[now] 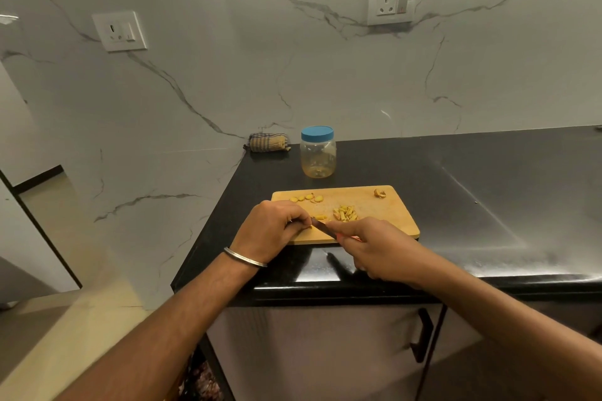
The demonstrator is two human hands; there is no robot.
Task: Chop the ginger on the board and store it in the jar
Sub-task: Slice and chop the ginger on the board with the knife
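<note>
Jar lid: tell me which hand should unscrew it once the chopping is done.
Left, probably. The left hand only steadies ginger on the board, so it frees easily, and the jar stands behind the board's left half. The right hand grips the knife.

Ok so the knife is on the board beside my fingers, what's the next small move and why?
Probably press the knife down through the ginger piece that your left hand holds. The right hand grips the handle, the blade lies against that piece, and uncut slices wait at the board's far edge. The jar is still lidded.
</note>
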